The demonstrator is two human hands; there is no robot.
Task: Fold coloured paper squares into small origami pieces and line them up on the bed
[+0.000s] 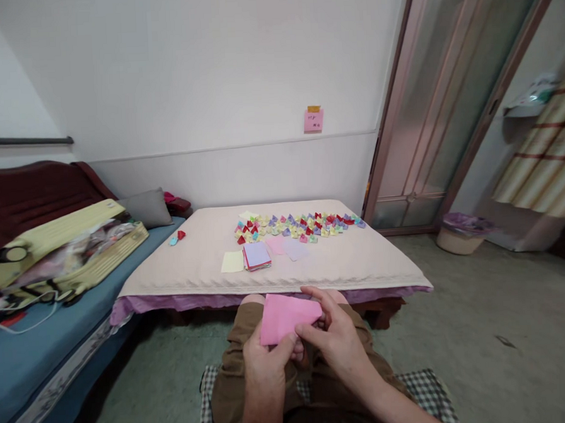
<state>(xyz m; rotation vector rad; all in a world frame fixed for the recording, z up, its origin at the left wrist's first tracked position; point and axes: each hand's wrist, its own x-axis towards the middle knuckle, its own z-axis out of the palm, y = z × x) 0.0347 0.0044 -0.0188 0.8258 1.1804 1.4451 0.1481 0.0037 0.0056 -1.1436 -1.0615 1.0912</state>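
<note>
A pink sheet of paper, partly folded at its right side, is held above my lap. My left hand grips its lower left part, thumb on top. My right hand pinches the right corner between thumb and fingers, with the index finger stretched out above. Beyond my knees, a stack of coloured paper squares lies on the covered table, with a pale yellow sheet to its left. A pale lilac sheet and a pink sheet lie flat to its right.
Many small folded paper pieces in several colours spread over the back of the cream-covered table. Two more pieces lie at its left. An open yellow suitcase rests on a blue bed at left. A bin stands at right.
</note>
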